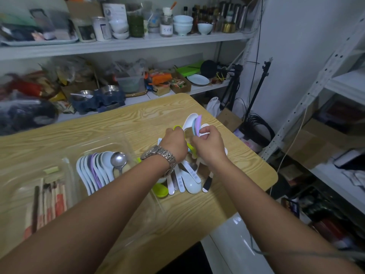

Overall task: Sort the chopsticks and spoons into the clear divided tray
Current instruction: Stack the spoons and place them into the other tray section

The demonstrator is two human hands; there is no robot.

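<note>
A clear divided tray (pixel 126 144) lies on the wooden table (pixel 138 119). One compartment holds a row of white and purple spoons (pixel 94 171) plus a metal spoon (pixel 118 161). The left compartment holds wrapped chopsticks (pixel 51 200). My right hand (pixel 209 144) grips a bunch of white, blue and purple spoons (pixel 194 123) held above the table. My left hand (pixel 174 143), with a metal watch on its wrist, curls around green spoons (pixel 189 146) next to that bunch. Below the hands lies a loose pile of white spoons (pixel 189 178) and a green spoon (pixel 161 190).
Cluttered shelves with bowls, jars and boxes (pixel 138 26) stand behind the table. A white rack (pixel 335 86) and tripod stands (pixel 256 86) are at the right. A white rounded object (pixel 237 244) sits below the table's near right edge. A dark-handled utensil (pixel 207 184) lies beside the pile.
</note>
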